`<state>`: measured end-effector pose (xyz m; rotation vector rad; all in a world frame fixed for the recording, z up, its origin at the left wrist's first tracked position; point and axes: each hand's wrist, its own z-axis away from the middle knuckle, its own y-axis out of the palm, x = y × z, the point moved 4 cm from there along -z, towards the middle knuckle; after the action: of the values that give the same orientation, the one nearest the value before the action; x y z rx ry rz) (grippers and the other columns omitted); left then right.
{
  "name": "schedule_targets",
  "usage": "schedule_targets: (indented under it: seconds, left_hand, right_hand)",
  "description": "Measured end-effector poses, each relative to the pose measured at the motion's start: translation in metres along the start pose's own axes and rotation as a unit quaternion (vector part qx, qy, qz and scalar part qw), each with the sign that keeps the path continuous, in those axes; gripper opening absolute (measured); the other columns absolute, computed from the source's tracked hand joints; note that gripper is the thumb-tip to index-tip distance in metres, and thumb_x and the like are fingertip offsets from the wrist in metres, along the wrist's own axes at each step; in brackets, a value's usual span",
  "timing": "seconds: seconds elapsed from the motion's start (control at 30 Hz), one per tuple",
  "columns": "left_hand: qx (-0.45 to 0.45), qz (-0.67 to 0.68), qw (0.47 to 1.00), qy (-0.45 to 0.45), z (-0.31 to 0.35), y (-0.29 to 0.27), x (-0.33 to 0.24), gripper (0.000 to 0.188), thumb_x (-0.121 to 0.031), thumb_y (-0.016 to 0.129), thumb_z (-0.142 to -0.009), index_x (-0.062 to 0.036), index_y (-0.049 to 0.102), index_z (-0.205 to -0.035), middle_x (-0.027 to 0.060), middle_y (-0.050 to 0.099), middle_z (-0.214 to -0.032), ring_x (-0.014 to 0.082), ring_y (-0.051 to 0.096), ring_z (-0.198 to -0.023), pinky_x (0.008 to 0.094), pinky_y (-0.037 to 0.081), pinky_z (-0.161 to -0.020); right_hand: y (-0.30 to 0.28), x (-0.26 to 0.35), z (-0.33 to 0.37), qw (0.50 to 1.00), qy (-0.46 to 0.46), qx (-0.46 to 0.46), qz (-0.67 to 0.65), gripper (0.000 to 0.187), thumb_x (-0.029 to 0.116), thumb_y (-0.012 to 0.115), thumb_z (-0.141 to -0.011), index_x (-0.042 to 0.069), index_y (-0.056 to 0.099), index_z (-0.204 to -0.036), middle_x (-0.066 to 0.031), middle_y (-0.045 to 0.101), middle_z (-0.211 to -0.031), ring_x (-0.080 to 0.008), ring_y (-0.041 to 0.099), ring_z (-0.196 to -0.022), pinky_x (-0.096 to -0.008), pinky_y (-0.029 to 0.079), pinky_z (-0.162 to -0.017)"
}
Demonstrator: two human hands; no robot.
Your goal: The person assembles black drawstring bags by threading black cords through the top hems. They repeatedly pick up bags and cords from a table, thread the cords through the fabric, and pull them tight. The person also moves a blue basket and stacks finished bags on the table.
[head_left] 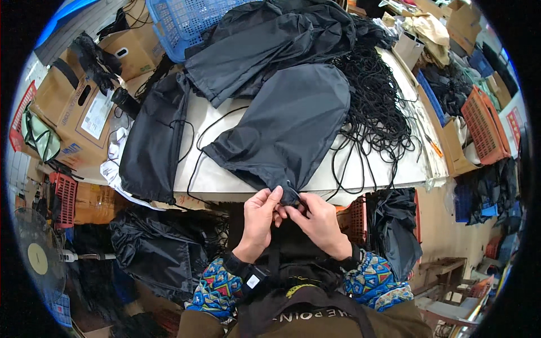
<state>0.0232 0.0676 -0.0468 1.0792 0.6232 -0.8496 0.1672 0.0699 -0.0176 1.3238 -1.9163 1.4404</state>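
A black fabric drawstring bag [293, 118] lies flat on the white-topped table [220, 174], one corner drawn over the front edge toward me. My left hand [260, 217] pinches that corner between thumb and fingers. Close beside it, my right hand [321, 219] grips the same gathered cloth, its fingertips almost meeting the left ones. A thin black cord [194, 163] curves across the tabletop left of the bag. Whether a cord end is between my fingers cannot be made out.
A tangled heap of black cords [375, 107] spreads over the table's right side. More black cloth [259, 45] is piled at the back, by a blue basket [174, 28]. A folded black bag [155, 141] lies left. Cardboard boxes [67, 127] and a fan [37, 259] stand farther left.
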Motion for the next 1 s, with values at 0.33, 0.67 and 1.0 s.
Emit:
schedule_targets:
  seconds: [0.33,0.67,1.0]
  left_hand:
    - [0.073,-0.017,0.997,0.021,0.009,0.015,-0.005,0.019,-0.019,0.059,-0.092,-0.0017,0.065,-0.098,0.0049,0.067,-0.086,0.0117,0.063,-0.073,0.0221,0.05,-0.049]
    - [-0.017,0.048,0.999,0.016,0.003,0.025,-0.009,0.021,-0.021,0.064,-0.089,-0.0007,0.061,-0.084,0.0089,0.066,-0.08,0.0174,0.068,-0.07,0.0265,0.056,-0.057]
    - [-0.036,-0.06,0.995,0.075,0.006,0.028,-0.004,0.021,-0.017,0.065,-0.088,0.0011,0.059,-0.079,0.0036,0.061,-0.077,0.0109,0.059,-0.068,0.0271,0.052,-0.06]
  right_hand:
    - [-0.01,0.004,-0.008,0.999,-0.031,-0.032,-0.007,0.017,0.003,0.065,-0.077,-0.002,0.061,-0.094,-0.0153,0.061,-0.077,-0.031,0.062,-0.066,-0.0363,0.049,-0.057]
    - [-0.044,0.03,0.0,0.988,-0.053,0.054,0.138,0.009,0.006,0.059,-0.083,0.002,0.056,-0.091,-0.0124,0.053,-0.073,-0.0325,0.057,-0.062,-0.0403,0.045,-0.052]
    - [-0.031,0.031,0.001,0.978,-0.051,0.087,0.183,0.006,0.004,0.056,-0.083,0.005,0.052,-0.078,-0.013,0.053,-0.068,-0.0325,0.057,-0.059,-0.0412,0.045,-0.051]
